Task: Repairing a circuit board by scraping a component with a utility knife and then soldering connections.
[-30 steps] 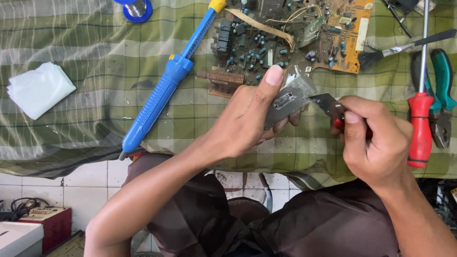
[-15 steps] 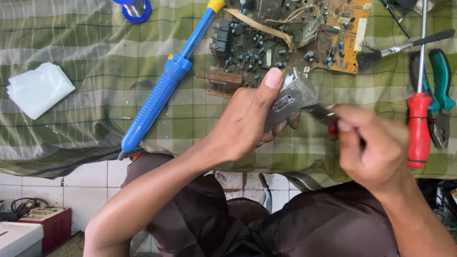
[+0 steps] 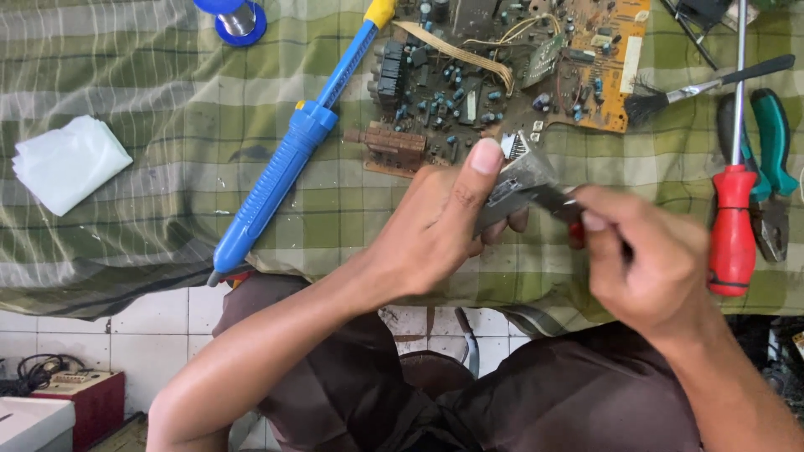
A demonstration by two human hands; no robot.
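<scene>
My left hand [image 3: 435, 230] grips a small grey metal part [image 3: 512, 180] with fins, thumb pressed on its upper edge. My right hand [image 3: 649, 255] is closed around a red-handled pliers tool [image 3: 559, 203], whose dark jaws bite the right side of the metal part. Both hands hover just above the green checked cloth [image 3: 151, 167], right below a large circuit board [image 3: 502, 67] crowded with components.
A blue desoldering pump [image 3: 289, 163] lies diagonally at the left. A folded white cloth [image 3: 69, 163] sits far left. A red screwdriver [image 3: 734, 213], green-handled pliers [image 3: 770, 159] and a small brush [image 3: 703, 84] lie at the right. A blue round stand [image 3: 234, 17] is at the top.
My right hand has shifted left and closed in on the metal part, hiding more of the pliers. The left hand has stayed put.
</scene>
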